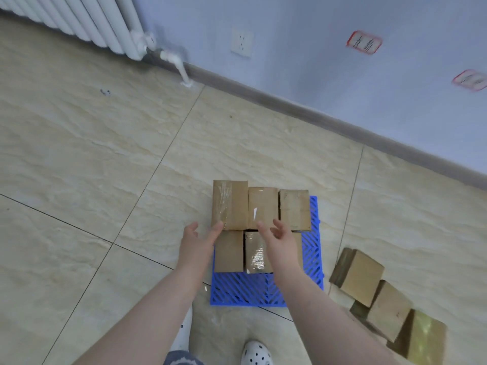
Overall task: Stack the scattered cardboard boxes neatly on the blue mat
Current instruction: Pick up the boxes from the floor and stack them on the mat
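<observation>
A blue slatted mat [245,289] lies on the tiled floor. Several taped cardboard boxes stand on it in two layers: an upper row of three [263,208] and lower boxes [229,251] in front. My left hand [196,242] reaches to the near left corner of the upper left box [230,204], fingers straight, fingertips touching it. My right hand [279,239] hovers in front of the upper middle box, fingers loosely spread, holding nothing. Three loose cardboard boxes [359,276] lie on the floor to the right of the mat.
A wall with a grey skirting board [316,111] runs diagonally behind the mat. A white radiator [87,19] and its pipe stand at the top left. My white perforated shoe [255,354] is at the bottom edge, just before the mat.
</observation>
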Motion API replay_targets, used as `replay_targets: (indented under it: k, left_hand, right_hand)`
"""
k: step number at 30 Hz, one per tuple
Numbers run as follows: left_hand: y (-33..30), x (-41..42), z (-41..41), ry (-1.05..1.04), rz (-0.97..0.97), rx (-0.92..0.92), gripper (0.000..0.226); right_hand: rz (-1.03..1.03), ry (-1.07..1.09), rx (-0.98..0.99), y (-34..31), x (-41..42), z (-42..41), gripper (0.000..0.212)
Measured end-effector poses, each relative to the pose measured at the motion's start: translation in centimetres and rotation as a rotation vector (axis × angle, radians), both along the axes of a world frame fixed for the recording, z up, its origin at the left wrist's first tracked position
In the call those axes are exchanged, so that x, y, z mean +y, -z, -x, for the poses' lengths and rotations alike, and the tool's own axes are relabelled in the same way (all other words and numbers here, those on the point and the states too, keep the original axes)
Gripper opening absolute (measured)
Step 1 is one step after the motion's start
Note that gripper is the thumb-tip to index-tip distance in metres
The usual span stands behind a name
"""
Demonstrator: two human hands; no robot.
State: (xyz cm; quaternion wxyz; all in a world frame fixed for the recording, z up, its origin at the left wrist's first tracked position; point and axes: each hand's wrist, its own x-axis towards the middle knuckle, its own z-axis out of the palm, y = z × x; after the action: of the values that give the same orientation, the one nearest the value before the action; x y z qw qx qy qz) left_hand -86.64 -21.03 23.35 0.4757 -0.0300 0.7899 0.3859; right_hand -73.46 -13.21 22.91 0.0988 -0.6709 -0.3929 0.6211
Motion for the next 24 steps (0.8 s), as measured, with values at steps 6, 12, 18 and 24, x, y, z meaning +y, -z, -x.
replay_targets:
  k: [6,12,18,24]
  left_hand:
    - [-11.1,-1.8,-6.3,-0.022,-0.102,-0.044,0.062]
    - [-16.6,-6.4,-14.8,0.069,-0.152,-0.159,0.053]
    - [-17.5,-13.6,-22.6,0.172,-0.146,-0.261,0.046]
    - [-18.2,-19.1,-30.5,0.284,-0.095,-0.32,0.045]
  right_hand:
    - [0.05,0.036,0.107,-9.9,-3.6,-5.4,0.061]
    - [0.092,0.193,0.146,-15.8,-9.5,-12.8,0.043]
    - [0.073,0.377,0.167,-18.6,-18.0,-21.4,0.023]
    - [0.123,0.574,0.15,-19.6,-25.0,-29.8,0.011]
